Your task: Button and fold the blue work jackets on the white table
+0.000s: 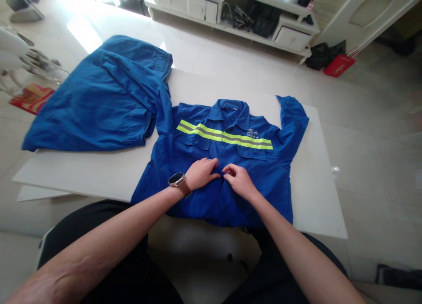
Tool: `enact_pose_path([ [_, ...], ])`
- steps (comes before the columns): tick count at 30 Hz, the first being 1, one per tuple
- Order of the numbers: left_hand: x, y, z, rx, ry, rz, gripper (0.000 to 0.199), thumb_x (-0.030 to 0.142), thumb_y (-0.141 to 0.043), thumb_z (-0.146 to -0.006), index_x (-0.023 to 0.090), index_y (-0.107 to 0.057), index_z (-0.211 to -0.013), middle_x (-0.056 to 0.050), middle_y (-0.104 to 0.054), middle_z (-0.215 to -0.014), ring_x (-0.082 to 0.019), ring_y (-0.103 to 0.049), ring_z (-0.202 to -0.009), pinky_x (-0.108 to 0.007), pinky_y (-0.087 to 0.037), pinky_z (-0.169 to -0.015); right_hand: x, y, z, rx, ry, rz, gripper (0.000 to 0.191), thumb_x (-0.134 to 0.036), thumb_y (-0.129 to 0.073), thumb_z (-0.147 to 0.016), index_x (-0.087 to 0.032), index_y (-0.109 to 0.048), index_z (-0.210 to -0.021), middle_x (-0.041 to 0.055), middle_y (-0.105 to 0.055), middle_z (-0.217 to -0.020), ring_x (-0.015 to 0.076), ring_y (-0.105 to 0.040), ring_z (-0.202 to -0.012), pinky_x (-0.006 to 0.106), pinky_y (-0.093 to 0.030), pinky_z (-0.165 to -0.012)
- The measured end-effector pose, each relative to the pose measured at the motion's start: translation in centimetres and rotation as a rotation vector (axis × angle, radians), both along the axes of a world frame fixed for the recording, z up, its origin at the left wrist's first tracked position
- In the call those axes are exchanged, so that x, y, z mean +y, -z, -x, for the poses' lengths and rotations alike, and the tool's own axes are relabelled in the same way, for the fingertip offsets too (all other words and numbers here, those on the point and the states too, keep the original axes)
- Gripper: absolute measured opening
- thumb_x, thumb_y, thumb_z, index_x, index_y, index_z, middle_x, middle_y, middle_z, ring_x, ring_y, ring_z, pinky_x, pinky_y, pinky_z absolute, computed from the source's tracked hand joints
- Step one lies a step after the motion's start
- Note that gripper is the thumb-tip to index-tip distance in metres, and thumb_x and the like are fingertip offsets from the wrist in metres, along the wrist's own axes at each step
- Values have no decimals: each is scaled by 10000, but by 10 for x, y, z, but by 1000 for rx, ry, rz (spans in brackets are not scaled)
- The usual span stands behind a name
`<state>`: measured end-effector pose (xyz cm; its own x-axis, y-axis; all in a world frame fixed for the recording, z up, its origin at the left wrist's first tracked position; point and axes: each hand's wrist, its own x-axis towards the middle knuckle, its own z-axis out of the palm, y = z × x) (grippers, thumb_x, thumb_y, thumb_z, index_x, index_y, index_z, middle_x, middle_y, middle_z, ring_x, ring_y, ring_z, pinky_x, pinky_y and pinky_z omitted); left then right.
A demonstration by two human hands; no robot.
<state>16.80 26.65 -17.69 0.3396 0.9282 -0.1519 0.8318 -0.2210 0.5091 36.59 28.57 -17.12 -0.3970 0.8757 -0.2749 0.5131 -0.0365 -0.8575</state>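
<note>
A blue work jacket [198, 198] lies front up on the white table, its collar pointing away from me. A yellow-green reflective stripe crosses the chest above two flap pockets, and a small white logo sits on one side. My left hand [201, 172], with a watch [177, 179] on the wrist, pinches the front edge of the jacket near its middle. Close beside it, my right hand [238, 179] has its fingertips together on the other front edge. The fingers hide the exact spot between them, so any button there does not show.
More blue garments [89, 97] are heaped on the left of the table [316, 163], one sleeve reaching the jacket. Beyond it stand a white cabinet [184, 5] and a red bag [339, 65] on the tiled floor. A red package [31, 98] is at far left.
</note>
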Motion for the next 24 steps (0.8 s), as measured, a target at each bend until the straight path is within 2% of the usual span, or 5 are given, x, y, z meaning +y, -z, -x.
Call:
enact_pose_path([
  [3,-1,-1,-1,16,10,11,186,316,-619,-965,215,-611,-1122,-67,-725,-1012,-248,-656,-956,-331,-473,-753,4,9,-2,33,51,61,167,-196,-541,-759,-188,-660,-877,-20,-618,-716,159,-577,-690,268,-440,-677],
  [6,-1,-2,-1,10,16,31,160,261,-578,-975,217,-621,-1123,-63,-724,-1012,-232,-668,-943,-310,-471,-756,5,13,-2,-14,46,42,173,-205,-514,-810,-191,-654,-912,-21,-608,-718,161,-563,-687,276,-429,-682],
  [12,-1,-4,-2,-46,27,-1,206,193,-552,-957,213,-666,-1127,-54,-729,-1037,-205,-678,-900,-288,-472,-756,8,5,-4,-199,-81,-155,114,-222,-638,-873,-191,-713,-952,23,-696,-819,191,-630,-788,307,-455,-775],
  [17,-1,-8,-1,-91,26,-35,249,181,-545,-944,212,-719,-1119,-50,-724,-1013,-183,-664,-834,-276,-466,-736,9,3,-4,-232,-168,-243,203,-166,-534,-969,-203,-733,-980,73,-751,-1061,216,-676,-1005,323,-469,-920],
  [24,-1,-14,-1,-153,48,-59,260,148,-554,-909,188,-774,-1043,-50,-710,-943,-167,-639,-784,-267,-445,-719,5,-4,1,-323,-140,-273,203,-201,-515,-1003,-218,-715,-972,57,-742,-1049,217,-668,-994,305,-449,-857],
])
